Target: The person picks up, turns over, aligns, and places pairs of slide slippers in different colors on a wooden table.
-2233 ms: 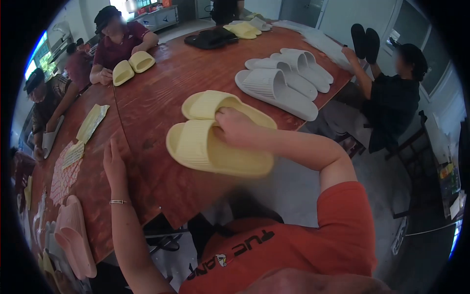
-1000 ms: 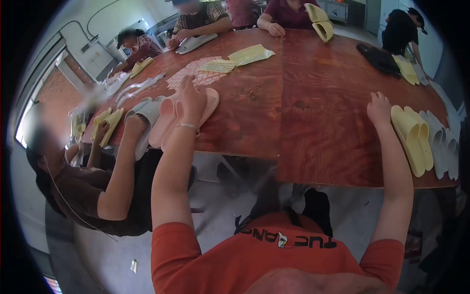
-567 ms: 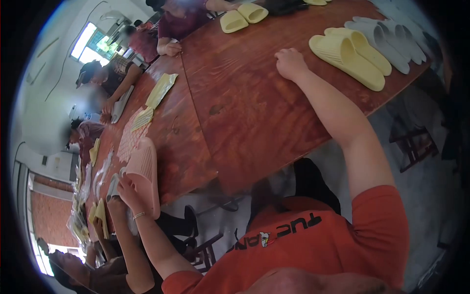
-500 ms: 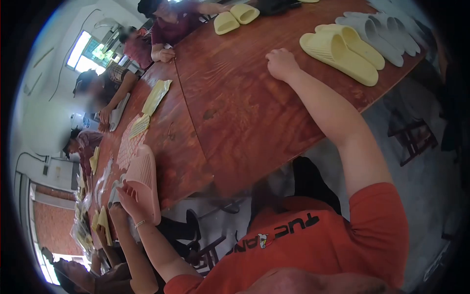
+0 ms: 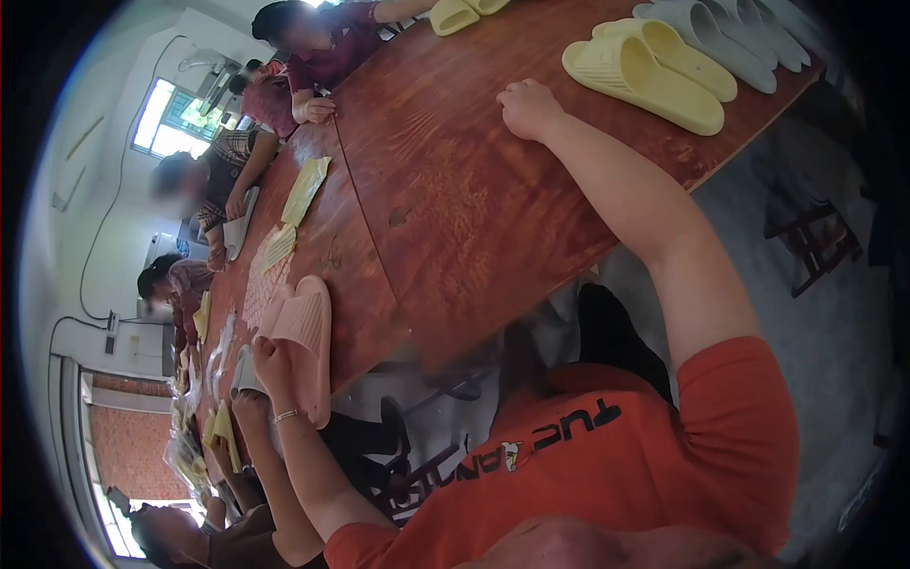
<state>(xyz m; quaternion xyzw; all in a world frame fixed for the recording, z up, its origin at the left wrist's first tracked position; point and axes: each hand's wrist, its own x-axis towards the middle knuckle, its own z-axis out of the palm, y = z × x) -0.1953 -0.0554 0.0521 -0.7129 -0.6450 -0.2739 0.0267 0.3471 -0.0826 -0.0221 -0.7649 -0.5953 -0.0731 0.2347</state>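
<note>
My left hand (image 5: 272, 368), a bracelet at its wrist, is closed beside a pair of pink slippers (image 5: 311, 327) at the table's near left edge. Whether its curled fingers grip anything is hidden. Just left of it, a co-worker's hand (image 5: 250, 404) is at a grey slipper (image 5: 245, 372). My right hand (image 5: 531, 109) rests on the red-brown wooden table (image 5: 445, 218), its fingers curled in with nothing visible in them. To its right stands a pair of pale yellow slippers (image 5: 654, 81), apart from the hand.
Grey slippers (image 5: 706, 38) stand beyond the yellow pair. Patterned pink wrapping (image 5: 263, 294) and a yellow packet (image 5: 306, 190) lie on the table's left part. Several co-workers sit along that side. Another yellow pair (image 5: 455, 17) is at the far edge. A dark stool (image 5: 815, 242) stands at the right.
The view has shifted, moving the table's far side up in the picture. My left hand has drawn back from the grey slipper, and its fingers have curled. My right hand stays on the table.
</note>
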